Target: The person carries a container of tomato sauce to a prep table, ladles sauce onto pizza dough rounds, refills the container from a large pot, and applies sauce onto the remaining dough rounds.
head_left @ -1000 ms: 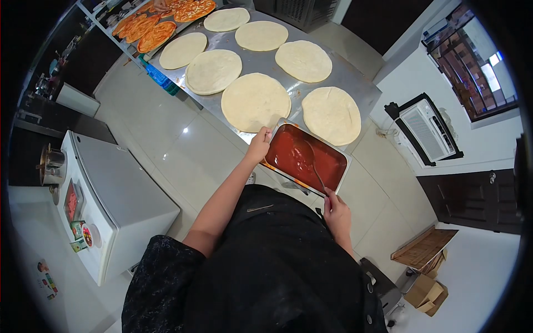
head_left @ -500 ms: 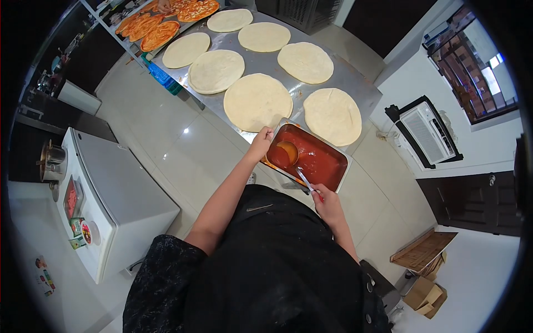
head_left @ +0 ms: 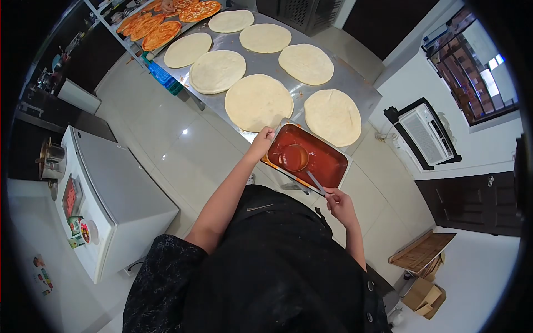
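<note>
A rectangular metal pan [head_left: 347, 173] of red sauce [head_left: 327, 161] is at the near edge of the table, partly over it. My left hand [head_left: 263, 143] is closed on the pan's left corner. In my right hand [head_left: 341, 206] is the handle of a ladle [head_left: 295, 157], whose round bowl sits in the sauce toward the pan's left end. Just beyond the pan lie a flat round of dough [head_left: 259, 103] and, to its right, another dough round [head_left: 333, 117]. Neither of these two has sauce on it.
Several more plain dough rounds [head_left: 217, 72] cover the metal table [head_left: 363, 100]. Sauced rounds [head_left: 161, 36] lie at the far left, where another person's hand [head_left: 167, 5] shows. A white freezer [head_left: 119, 183] stands at left; an air conditioner [head_left: 425, 130] is in the right wall.
The ladle's bowl has sunk into the sauce and moved slightly right. My right hand has shifted right and a little down with the handle. My left hand stays on the pan.
</note>
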Tool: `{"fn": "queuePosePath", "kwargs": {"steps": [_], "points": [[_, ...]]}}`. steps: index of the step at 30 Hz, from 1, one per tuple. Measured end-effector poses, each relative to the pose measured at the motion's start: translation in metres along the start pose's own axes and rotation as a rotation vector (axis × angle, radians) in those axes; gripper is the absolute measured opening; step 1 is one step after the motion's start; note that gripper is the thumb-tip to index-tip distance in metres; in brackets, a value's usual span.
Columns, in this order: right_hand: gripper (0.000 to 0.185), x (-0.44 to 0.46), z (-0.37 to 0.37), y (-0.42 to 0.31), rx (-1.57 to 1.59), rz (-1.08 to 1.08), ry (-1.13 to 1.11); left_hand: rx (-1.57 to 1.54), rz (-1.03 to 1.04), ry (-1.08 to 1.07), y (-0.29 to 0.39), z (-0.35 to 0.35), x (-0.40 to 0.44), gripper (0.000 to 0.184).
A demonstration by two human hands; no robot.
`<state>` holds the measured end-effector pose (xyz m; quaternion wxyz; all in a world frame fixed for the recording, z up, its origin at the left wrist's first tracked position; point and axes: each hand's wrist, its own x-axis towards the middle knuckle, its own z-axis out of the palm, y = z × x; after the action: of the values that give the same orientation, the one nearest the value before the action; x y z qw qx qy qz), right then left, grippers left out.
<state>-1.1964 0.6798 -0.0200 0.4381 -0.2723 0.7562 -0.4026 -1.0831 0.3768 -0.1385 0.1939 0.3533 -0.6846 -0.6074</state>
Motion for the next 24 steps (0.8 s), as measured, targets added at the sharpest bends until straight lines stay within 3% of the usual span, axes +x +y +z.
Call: {"fn": "queuePosePath", "kwargs": {"steps": [4,5,7,11,14,16,17,19,24], "points": [[0.023,-0.007,0.004,0.004,-0.382,-0.272,0.279,0.017,0.001,-0.008,0.003,0.0,-0.001,0.022],[0.023,-0.008,0.007,0.001,-0.381,-0.269,0.282,0.03,0.002,-0.005,0.004,-0.001,-0.001,0.021],[0.023,-0.009,0.017,-0.012,-0.684,-0.312,0.409,0.045,0.003,-0.007,0.002,-0.001,-0.001,0.021],[0.022,-0.007,0.033,-0.02,-0.672,-0.284,0.352,-0.01,-0.028,-0.012,0.003,-0.001,-0.002,0.021],[0.024,-0.002,0.038,-0.012,-0.609,-0.269,0.227,-0.034,-0.043,0.001,0.006,-0.001,-0.002,0.021],[0.024,0.007,0.043,0.002,-0.271,-0.318,0.18,-0.042,-0.056,0.0,0.009,0.0,-0.003,0.021],[0.024,0.01,0.036,0.007,-0.272,-0.319,0.178,-0.035,-0.065,-0.008,0.011,-0.001,-0.004,0.021],[0.023,0.012,0.021,-0.005,0.274,0.14,-0.082,-0.029,-0.074,-0.014,0.014,-0.002,-0.005,0.021],[0.022,-0.003,0.018,-0.012,0.339,0.158,-0.023,-0.066,-0.123,-0.017,0.014,-0.001,-0.004,0.022]]}}
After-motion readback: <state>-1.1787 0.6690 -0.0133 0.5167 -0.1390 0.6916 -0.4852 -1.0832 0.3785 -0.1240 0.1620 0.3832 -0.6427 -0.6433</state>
